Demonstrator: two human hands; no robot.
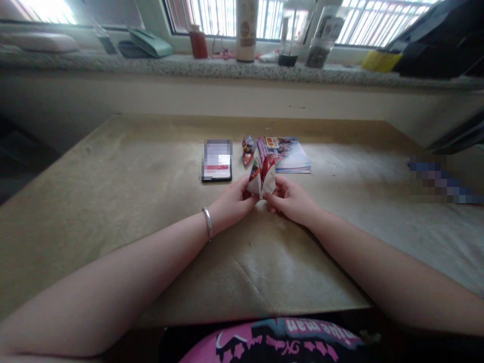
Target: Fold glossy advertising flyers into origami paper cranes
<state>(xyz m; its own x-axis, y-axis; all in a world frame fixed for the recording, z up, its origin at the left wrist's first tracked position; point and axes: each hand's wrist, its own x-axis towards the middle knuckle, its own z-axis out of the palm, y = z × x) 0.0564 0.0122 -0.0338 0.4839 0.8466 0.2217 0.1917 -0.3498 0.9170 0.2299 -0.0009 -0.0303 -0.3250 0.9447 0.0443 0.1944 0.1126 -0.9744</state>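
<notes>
A folded piece of colourful printed paper (261, 177) stands upright on the table between my two hands. My left hand (231, 202), with a silver bracelet on the wrist, pinches its lower left side. From the right, my right hand (290, 199) pinches its lower right edge. Both hands have their fingers closed on the paper. Just behind it lie a small finished folded paper figure (247, 149) and a stack of colourful printed sheets (284, 154).
A phone (217, 160) lies face up left of the sheets. The table (113, 201) is covered in brown paper. A stone windowsill (151, 63) behind holds a red cup (198, 44), a tall bottle (246, 30) and other items.
</notes>
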